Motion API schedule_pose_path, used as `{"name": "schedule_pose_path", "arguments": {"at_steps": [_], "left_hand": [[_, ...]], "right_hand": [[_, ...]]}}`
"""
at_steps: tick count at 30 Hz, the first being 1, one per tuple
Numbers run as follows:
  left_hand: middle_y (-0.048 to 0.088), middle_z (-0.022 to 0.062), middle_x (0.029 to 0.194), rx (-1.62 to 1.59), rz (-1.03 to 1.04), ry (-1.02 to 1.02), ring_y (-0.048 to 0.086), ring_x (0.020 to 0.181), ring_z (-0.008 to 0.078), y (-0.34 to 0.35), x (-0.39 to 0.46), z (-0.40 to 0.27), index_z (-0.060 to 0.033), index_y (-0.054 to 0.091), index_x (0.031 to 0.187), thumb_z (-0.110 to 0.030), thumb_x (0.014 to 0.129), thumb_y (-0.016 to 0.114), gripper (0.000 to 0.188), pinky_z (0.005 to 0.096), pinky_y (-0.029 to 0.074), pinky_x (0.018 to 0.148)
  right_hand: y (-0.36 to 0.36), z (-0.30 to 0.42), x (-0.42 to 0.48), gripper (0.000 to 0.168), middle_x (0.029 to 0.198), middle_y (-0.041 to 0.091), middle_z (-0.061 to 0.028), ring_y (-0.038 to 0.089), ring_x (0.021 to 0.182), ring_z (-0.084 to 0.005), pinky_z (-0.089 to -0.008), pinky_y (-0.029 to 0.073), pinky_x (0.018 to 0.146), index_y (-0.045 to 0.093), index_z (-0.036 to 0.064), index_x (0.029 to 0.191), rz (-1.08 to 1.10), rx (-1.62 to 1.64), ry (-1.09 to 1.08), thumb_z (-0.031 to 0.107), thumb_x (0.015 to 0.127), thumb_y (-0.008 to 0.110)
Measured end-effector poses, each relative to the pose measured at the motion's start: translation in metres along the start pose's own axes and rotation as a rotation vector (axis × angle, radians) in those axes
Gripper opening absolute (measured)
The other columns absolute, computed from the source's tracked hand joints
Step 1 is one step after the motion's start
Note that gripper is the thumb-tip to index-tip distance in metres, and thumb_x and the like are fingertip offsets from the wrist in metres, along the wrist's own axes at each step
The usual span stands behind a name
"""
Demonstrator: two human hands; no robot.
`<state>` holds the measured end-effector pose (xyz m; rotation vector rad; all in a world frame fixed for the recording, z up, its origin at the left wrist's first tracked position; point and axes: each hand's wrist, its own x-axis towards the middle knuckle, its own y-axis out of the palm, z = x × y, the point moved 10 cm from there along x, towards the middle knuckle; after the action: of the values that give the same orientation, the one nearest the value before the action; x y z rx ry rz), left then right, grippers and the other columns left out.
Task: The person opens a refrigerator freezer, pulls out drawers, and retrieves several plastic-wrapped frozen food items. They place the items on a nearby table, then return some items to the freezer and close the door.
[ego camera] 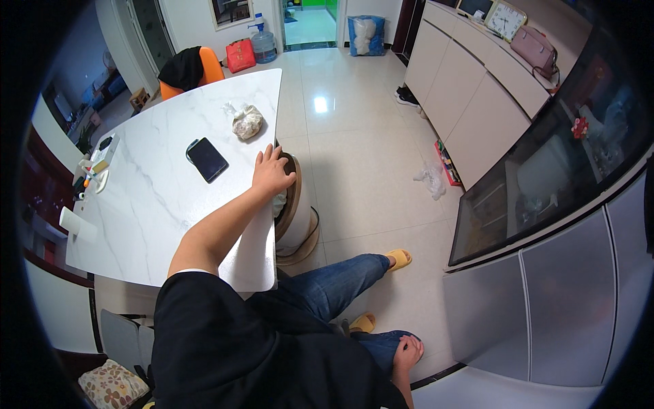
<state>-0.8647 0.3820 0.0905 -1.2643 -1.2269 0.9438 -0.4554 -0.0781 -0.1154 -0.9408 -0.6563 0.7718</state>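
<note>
My left hand [273,171] rests palm down at the edge of a white marble-patterned table [148,204], its fingers spread and holding nothing. Beyond its fingertips sits a knotted clear plastic bag [247,122] with pale contents. A dark smartphone [208,160] lies on the tabletop to the left of that hand, over a rounded object that is mostly hidden. My right hand [407,351] lies loosely on my right knee, in blue jeans, with nothing seen in it. Under the table edge, beside my left hand, stands a round brown-rimmed bin or stool [294,204]; which one I cannot tell.
A white cup [69,221] and small items stand at the table's left side. An orange chair [210,66] bears black cloth. Cabinets [467,87] line the right. A clear plastic bag [433,180] lies on the floor near a red box [448,163]. A water bottle [263,46] stands behind.
</note>
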Motion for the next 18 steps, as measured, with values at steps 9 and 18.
{"name": "schedule_pose_path", "arguments": {"at_steps": [9,18], "left_hand": [[0.029,0.0142,0.138,0.003,-0.022,0.001,0.018,0.131,0.0307,0.0031,0.0026,0.0025,-0.0051,0.043,0.124,-0.037,0.068,0.053,0.065,0.0440,0.014,0.107],[0.017,0.0283,0.138,0.034,-0.119,-0.023,0.009,0.132,0.0395,-0.0033,0.0011,0.0037,-0.0085,0.028,0.135,-0.038,0.068,0.054,0.078,0.0456,0.009,0.107]], "right_hand": [[0.0016,-0.0004,0.0005,0.019,0.081,0.065,-0.0050,0.058,0.090,-0.0216,-0.0392,0.032,0.095,0.066,0.009,0.070,-0.019,-0.001,-0.027,0.017,0.077,0.050],[-0.0008,0.0012,0.0013,0.018,0.081,0.065,-0.0048,0.058,0.090,-0.0212,-0.0392,0.032,0.095,0.066,0.010,0.070,-0.026,-0.005,-0.014,0.016,0.076,0.050]]}}
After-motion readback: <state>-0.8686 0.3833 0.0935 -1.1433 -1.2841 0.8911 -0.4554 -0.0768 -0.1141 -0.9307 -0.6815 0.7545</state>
